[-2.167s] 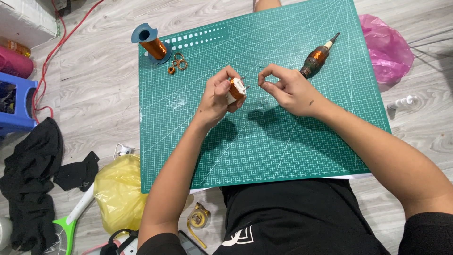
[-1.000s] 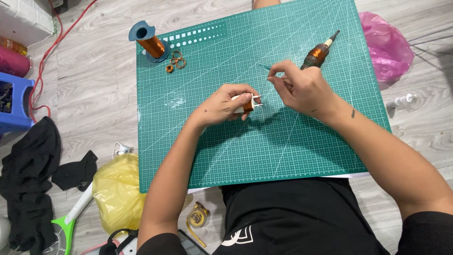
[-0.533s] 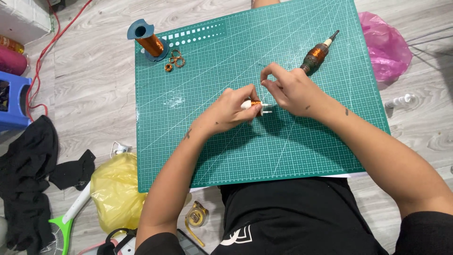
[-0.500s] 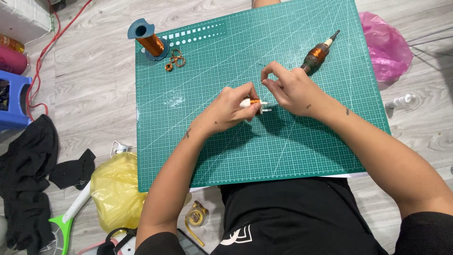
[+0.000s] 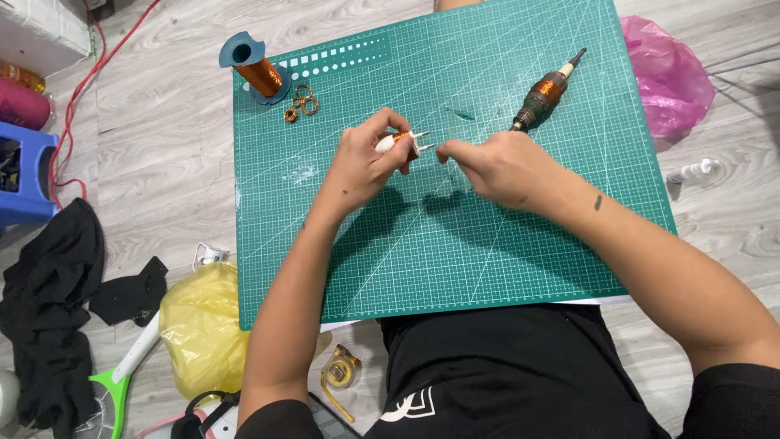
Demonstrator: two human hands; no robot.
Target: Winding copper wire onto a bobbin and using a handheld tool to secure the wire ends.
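Note:
My left hand (image 5: 370,161) holds a small white bobbin wound with copper wire (image 5: 402,141) above the green cutting mat (image 5: 487,244). My right hand (image 5: 496,167) is pinched shut just right of the bobbin, fingertips almost touching it; a wire end between them is too thin to see. A blue spool of copper wire (image 5: 253,71) lies at the mat's far left corner, with several small copper coils (image 5: 301,99) beside it. A wound armature on a shaft (image 5: 543,91) lies on the mat beyond my right hand.
A pink plastic bag (image 5: 666,77) sits right of the mat. Left on the wooden floor are a yellow bag (image 5: 201,325), black cloth (image 5: 49,309), a green racket-shaped swatter (image 5: 114,389), a blue stool (image 5: 24,175) and a red cable (image 5: 77,97). A tape measure (image 5: 339,375) lies near my lap.
Both hands have shifted slightly up the mat; my left hand has turned the bobbin from upright to lying sideways, and my right hand has come in close to its end.

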